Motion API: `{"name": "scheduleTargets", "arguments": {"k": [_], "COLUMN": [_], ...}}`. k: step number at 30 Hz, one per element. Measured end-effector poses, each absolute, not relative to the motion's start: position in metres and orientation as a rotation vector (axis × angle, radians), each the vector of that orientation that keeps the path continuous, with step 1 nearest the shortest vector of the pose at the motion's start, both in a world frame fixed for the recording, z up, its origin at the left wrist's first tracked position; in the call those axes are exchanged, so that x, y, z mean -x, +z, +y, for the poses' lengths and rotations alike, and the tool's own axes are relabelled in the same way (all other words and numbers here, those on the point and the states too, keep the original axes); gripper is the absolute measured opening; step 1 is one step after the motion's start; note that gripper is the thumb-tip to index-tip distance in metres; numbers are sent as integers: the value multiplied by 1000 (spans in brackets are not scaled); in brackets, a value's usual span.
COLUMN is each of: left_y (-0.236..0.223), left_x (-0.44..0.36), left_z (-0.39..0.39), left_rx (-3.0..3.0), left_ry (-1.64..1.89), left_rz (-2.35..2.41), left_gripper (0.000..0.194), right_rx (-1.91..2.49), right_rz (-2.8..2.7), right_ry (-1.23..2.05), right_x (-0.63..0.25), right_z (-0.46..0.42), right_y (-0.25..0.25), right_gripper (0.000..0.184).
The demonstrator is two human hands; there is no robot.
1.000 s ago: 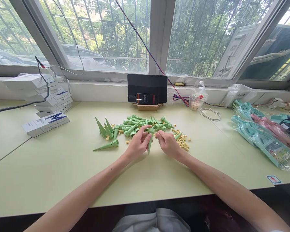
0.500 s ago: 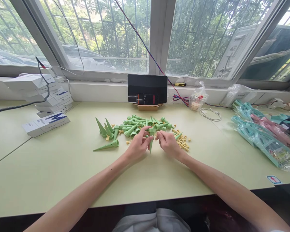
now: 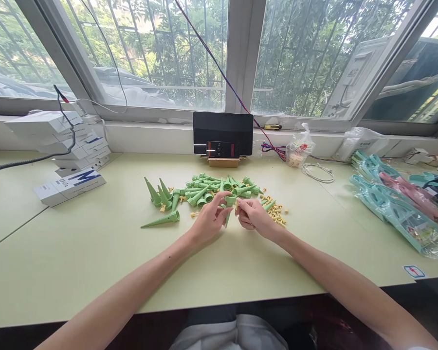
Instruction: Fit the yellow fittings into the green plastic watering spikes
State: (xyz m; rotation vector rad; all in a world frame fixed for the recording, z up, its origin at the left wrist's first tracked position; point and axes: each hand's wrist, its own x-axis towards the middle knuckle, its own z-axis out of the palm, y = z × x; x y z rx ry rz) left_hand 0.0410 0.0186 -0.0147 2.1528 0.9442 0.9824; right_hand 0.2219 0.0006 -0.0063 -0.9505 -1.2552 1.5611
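My left hand [image 3: 209, 219] grips a green plastic cone spike [image 3: 228, 210] by its wide top, tip pointing down toward me. My right hand [image 3: 253, 215] is pinched at the side of the spike's top, on a small yellow piece that is mostly hidden by the fingers. Behind both hands lies a pile of green spikes [image 3: 208, 188]. Small yellow pieces [image 3: 276, 212] are scattered to the right of my right hand. A few finished-looking spikes [image 3: 160, 195] lie apart at the left, one long spike [image 3: 161, 219] nearest me.
A dark tablet with a phone [image 3: 222, 135] stands at the back by the window sill. White boxes [image 3: 68, 183] are stacked at the left. Packaged teal and pink items [image 3: 399, 204] lie at the right, a tied plastic bag [image 3: 298, 148] and a white cable [image 3: 317, 172] behind.
Both hands have shifted slightly, with the spike tilting a little and my right fingers closing in on its top. Everything else on the table is where it was.
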Motion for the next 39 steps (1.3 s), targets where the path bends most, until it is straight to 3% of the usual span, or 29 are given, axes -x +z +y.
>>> {"name": "scheduleTargets", "arguments": {"k": [9, 15, 22, 30, 39], "left_y": [-17, -17, -12, -7, -4], "left_x": [-41, -43, -49, -46, -47], "left_z": [20, 20, 18, 20, 17], "left_rx": [-2323, -2270, -1861, -1545, -1560], "left_ry": [1009, 1029, 1012, 1005, 962], "left_rz": [973, 959, 915, 862, 894], "left_gripper": [32, 32, 37, 48, 45], "right_rx": [941, 972, 1043, 1220, 1178], "right_rz": [-1039, -1001, -1246, -1757, -1924], "right_ry": [1860, 1866, 1537, 614, 438], "right_x": [-229, -227, -217, -219, -225], "right_z": [6, 5, -1, -3, 2], "right_y": [-7, -4, -12, -13, -20], "right_gripper": [36, 39, 47, 43, 46]}}
